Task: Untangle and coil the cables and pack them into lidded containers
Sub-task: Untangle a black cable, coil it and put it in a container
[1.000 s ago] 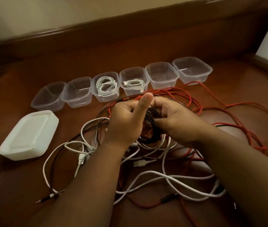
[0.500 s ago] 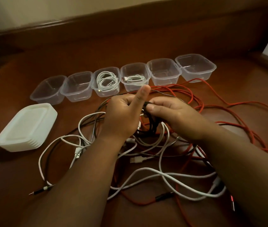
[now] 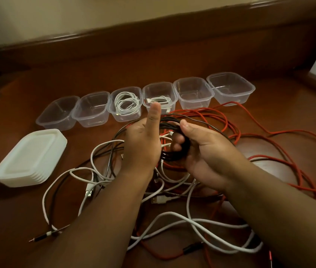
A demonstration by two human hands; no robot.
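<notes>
Black coiled cable [image 3: 174, 154] is sitting in both hands above the tangle of white and red cables [image 3: 192, 221]: right hand [image 3: 205, 151] fingers are curling round it, left hand [image 3: 143, 144] is gripping its near side, thumb raised. Beyond the tangle, six clear plastic containers [image 3: 194, 93] are lining the brown surface [image 3: 18, 219].

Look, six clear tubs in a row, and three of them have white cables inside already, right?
Not quite: the head view shows six clear tubs in a row, but only two hold white cables, the third and fourth from the left. The other four hold none.
</notes>
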